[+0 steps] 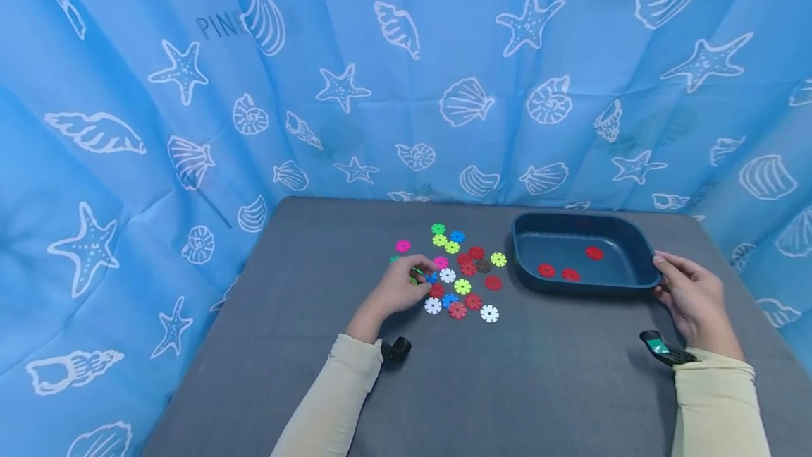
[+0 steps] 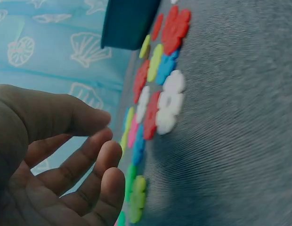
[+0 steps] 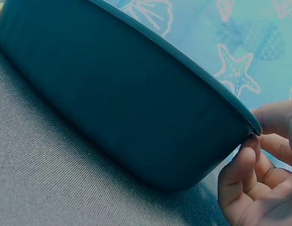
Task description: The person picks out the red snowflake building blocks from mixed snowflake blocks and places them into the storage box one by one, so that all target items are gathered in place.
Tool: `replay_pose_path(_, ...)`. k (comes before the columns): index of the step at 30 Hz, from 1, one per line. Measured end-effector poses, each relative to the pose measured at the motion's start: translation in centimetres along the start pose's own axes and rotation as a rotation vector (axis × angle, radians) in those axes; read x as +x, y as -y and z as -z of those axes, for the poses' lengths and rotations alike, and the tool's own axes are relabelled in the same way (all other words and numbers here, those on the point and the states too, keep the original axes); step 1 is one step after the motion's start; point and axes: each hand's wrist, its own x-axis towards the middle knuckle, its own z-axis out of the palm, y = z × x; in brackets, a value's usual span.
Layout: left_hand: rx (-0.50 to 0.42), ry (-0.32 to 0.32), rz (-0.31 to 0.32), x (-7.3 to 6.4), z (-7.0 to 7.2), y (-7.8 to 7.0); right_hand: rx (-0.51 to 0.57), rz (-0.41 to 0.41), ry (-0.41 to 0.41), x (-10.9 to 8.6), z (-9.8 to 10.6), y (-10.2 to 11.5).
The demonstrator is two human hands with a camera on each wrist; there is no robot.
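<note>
My left hand [image 1: 401, 285] is over the left side of a spread of colored flower-shaped discs, its fingers loosely bent. In the left wrist view the thumb and fingertips [image 2: 108, 141] come near each other with no disc showing between them. Under and beside that hand lie a blue disc [image 1: 432, 278], a red disc [image 1: 436, 290] and a white disc [image 1: 433, 305]. My right hand [image 1: 694, 295] pinches the right end of a dark blue rectangular tray [image 3: 113, 99], thumb on top of the rim and fingers beneath. Inside the tray are red discs [image 1: 594, 252].
Several more discs, among them a yellow disc [image 1: 462, 286], a brown disc [image 1: 483, 266] and a pink disc [image 1: 402, 246], lie left of the tray on the grey tabletop [image 1: 507, 386]. A blue curtain [image 1: 431, 55] with shells and starfish hangs behind the table and along its sides.
</note>
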Motion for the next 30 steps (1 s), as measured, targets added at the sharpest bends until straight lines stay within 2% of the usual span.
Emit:
replay_pose_path(7,0.110,0.070,0.001,-0.1,-0.5,0.5,-0.006,-0.010,-0.002,-0.1,-0.2,0.1)
replay_pose_path(12,0.158,0.072,-0.008,-0.2,-0.9,0.4,-0.015,-0.012,-0.006,-0.1,-0.2,0.3)
replay_pose_path(19,0.271,0.066,-0.029,-0.2,-1.3,-0.1,-0.001,-0.015,-0.004,0.0,0.1,0.1)
replay_pose_path(23,0.283,0.061,-0.038,-0.1,-1.3,-0.3,0.004,-0.008,-0.003,0.0,0.1,0.1)
replay_pose_path(30,0.251,0.074,-0.043,-0.2,-1.3,-0.2,0.001,-0.021,0.002,-0.2,0.3,0.2)
